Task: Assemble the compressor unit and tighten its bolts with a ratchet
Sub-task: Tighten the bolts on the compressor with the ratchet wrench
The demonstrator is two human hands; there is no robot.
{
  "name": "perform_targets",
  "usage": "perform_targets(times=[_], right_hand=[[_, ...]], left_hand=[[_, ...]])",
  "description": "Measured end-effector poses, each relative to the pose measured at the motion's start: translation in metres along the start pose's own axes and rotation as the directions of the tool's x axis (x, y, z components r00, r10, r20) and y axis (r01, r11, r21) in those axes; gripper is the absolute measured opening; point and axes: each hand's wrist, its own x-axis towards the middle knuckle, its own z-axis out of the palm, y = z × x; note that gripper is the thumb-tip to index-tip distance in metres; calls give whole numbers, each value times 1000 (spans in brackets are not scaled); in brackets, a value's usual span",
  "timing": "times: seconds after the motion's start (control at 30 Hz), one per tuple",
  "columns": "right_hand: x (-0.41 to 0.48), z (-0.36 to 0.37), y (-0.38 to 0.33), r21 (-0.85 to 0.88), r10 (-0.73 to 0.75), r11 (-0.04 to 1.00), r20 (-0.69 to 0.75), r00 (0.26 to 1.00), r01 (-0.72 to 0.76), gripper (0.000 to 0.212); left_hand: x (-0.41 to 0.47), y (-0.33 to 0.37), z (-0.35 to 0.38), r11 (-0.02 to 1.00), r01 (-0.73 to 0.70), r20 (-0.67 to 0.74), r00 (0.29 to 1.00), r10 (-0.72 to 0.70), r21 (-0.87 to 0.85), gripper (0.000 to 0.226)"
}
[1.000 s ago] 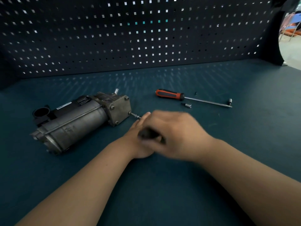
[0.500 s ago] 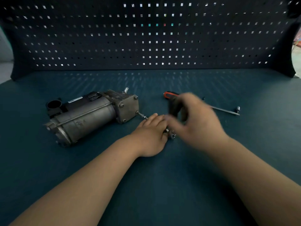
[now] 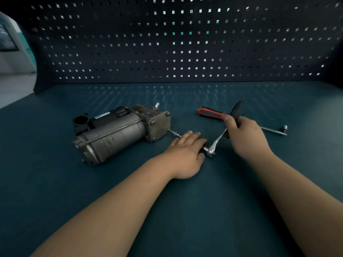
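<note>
Right fingers [image 3: 232, 123] were noted curled tight round the grip of a chrome ratchet with a black handle [image 3: 219, 138]. The right hand [image 3: 245, 138] was clamped on it, raised off the mat, to the right of the compressor. The handle end was seen standing up past the knuckles, tilted away from the compressor. The chrome shank was slanted down toward the compressor, its round head low at the mat.

Left fingers [image 3: 187, 138] were recorded nearly straight and close together, laid over a slim chrome extension bar [image 3: 175, 134]. The thumb tip was placed just beside the ratchet head. Whether the bar was pinched from beneath could not be told. The left hand [image 3: 185, 154] was rested on the mat just right of the compressor's end block.

The bar was seen running from the lower right corner of that block and passing under the fingers. A short stub was visible again at the ratchet head.

The grey cylindrical metal compressor unit with a square bolted end block [image 3: 118, 134] was found lying on its side on the dark teal bench mat [image 3: 185, 210], a black round port at its far left end.

Farther right of the compressor, an orange-and-black-handled driver with a long steel shaft [image 3: 211, 113] was laid flat, handle toward the compressor, mid-shaft hidden by the right hand, a small socket at its tip.

Behind the compressor, a dark perforated metal backboard [image 3: 185, 43] was noted upright.
</note>
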Motion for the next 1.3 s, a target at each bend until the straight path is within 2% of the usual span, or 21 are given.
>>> perform_targets(times=[0.13,0.23,0.3,0.33,0.4,0.43,0.47,0.5,0.57,0.6,0.67,0.73,0.83,0.97,1.0,1.07,1.13,1.17,1.2,1.23,1.3], right_hand=[[2,-5,5,47,156,986,95,983,-161,44],[-11,-7,2,55,-162,985,-45,986,164,23],[-33,-6,-14,-20,-552,834,-72,831,552,18],[-45,-4,-23,-69,-701,709,35,712,702,17],[-61,4,-27,-145,-861,422,244,446,895,21],[-63,6,-27,-176,-877,360,272,397,916,21],[-61,6,-28,-200,-863,410,231,449,890,19],[-55,4,-27,-208,-808,546,125,576,811,17],[-33,-4,-19,-134,-523,849,-81,848,511,22],[-20,-9,-9,-57,-329,944,-108,938,324,25],[-2,-15,5,71,-37,997,-59,998,41,32],[6,-10,10,47,56,997,-5,998,-56,38],[5,1,7,-13,41,999,-17,999,-41,35],[-15,-9,-4,6,-211,977,-31,977,212,24],[-25,-12,-10,-41,-359,933,-22,933,358,23],[-46,-15,-25,-162,-674,713,112,730,683,19],[-60,-9,-32,-199,-819,429,325,472,881,23],[-64,-6,-33,-196,-829,354,386,404,914,24],[-64,-5,-32,-194,-827,360,386,408,913,22],[-63,-5,-32,-198,-812,437,333,480,877,19],[-57,-9,-30,-168,-702,669,175,690,724,18]], left_hand=[[-1,1,-1,1000,1,7,1000,-2,11,54],[0,3,0,1000,6,13,1000,-6,12,54],[-2,2,-1,1000,-5,17,1000,4,25,54],[-4,0,-2,999,-19,22,1000,18,37,55],[-7,-4,-3,999,-46,53,998,45,25,59],[-8,-5,-3,999,-53,71,996,52,9,57],[-7,-5,-3,998,-56,69,996,55,6,53],[-6,-5,-1,999,-50,44,998,50,17,50],[-3,-4,1,999,-20,-1,1000,21,26,51],[-2,-3,2,1000,-16,-6,1000,16,18,52],[1,-4,3,1000,-19,-5,1000,19,12,52],[2,-5,3,1000,-19,4,1000,19,13,53],[0,-5,3,1000,-15,-3,1000,15,13,53],[-2,-3,3,1000,-8,2,1000,8,18,53],[-2,-3,2,1000,-3,3,1000,3,23,53],[-3,-2,0,999,-12,14,1000,11,40,53],[-6,-4,-2,998,-51,45,998,49,46,58],[-8,-5,-3,998,-60,47,997,58,38,62],[-9,-5,-3,998,-58,30,998,57,29,62],[-8,-5,-3,998,-53,6,999,53,28,60],[-5,-3,-2,998,-28,-2,1000,28,52,56]])
